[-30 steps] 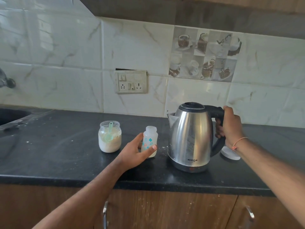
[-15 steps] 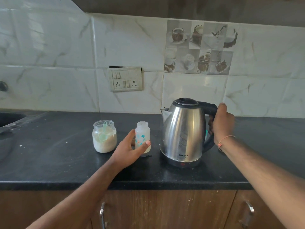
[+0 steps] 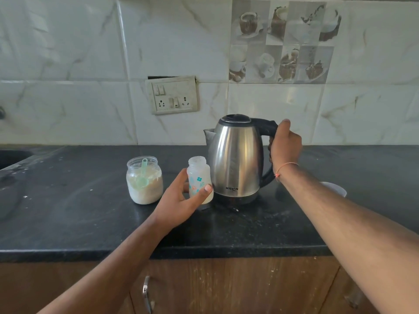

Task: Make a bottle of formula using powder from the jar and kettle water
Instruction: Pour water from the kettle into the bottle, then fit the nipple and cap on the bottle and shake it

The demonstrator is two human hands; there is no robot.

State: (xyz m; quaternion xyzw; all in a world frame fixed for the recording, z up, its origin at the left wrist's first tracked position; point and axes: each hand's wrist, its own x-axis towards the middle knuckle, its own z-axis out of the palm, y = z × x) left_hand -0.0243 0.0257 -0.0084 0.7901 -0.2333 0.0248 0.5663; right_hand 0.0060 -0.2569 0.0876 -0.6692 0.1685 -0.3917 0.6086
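A small open baby bottle (image 3: 199,177) with a flower print stands on the black counter (image 3: 68,211); white powder lies in its bottom. My left hand (image 3: 179,200) is wrapped around its lower half. Right of it stands a steel kettle (image 3: 235,159), spout pointing left toward the bottle. My right hand (image 3: 284,143) grips the kettle's black handle. Left of the bottle is an open glass jar (image 3: 144,181) of white powder with a green scoop (image 3: 142,177) stuck in it.
A white round lid (image 3: 335,189) lies on the counter behind my right forearm. A switch and socket plate (image 3: 173,95) is on the tiled wall. A sink edge (image 3: 13,155) is at the far left. Wooden cabinet doors (image 3: 226,288) run below the counter.
The view has shifted and tilted down a little. The kettle now sits on the counter closer to the bottle. Both hands keep their holds.
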